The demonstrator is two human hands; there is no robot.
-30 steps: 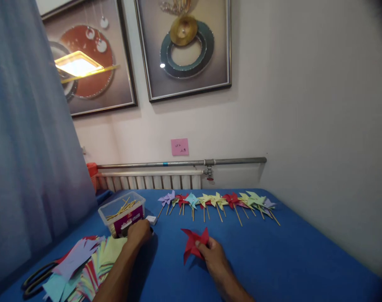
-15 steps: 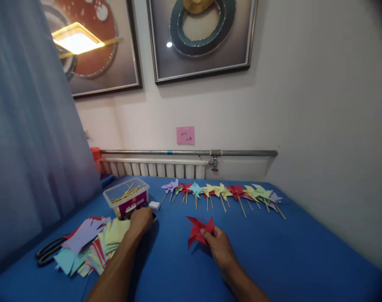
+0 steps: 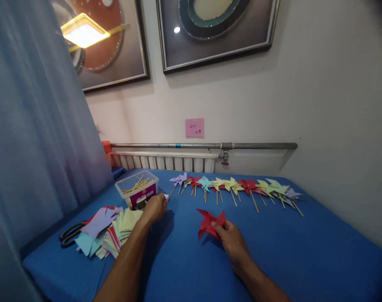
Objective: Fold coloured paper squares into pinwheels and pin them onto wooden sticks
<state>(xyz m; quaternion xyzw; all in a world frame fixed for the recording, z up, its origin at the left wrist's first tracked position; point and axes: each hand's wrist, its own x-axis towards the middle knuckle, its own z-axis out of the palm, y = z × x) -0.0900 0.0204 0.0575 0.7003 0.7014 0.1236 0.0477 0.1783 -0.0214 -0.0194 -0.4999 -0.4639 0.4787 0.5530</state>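
My right hand [image 3: 233, 241] is closed on a red paper pinwheel [image 3: 206, 224], thumb over its centre. It is held above the blue cloth and no stick shows on it. My left hand [image 3: 157, 207] is stretched forward with its fingers curled, beside a small white box [image 3: 166, 197] that it partly hides. Whatever those fingers hold, if anything, is out of sight. Just behind and left of that hand stands a clear plastic tub [image 3: 123, 187] with thin wooden sticks [image 3: 137, 184] in it. Nearer to me, coloured paper pieces [image 3: 115, 235] lie in a spread pile by my left forearm.
Along the back of the blue-covered table [image 3: 184, 264] lies a row of finished pinwheels [image 3: 231, 184] on sticks. Scissors [image 3: 71, 233] poke out from under the paper at the left. A blue curtain [image 3: 46, 126] hangs at the left; a pipe [image 3: 166, 146] runs along the wall.
My left hand has moved from the front of the tub to the small white box. The right hand keeps hold of the red pinwheel. The camera view has shifted, moving the scene rightward and up.
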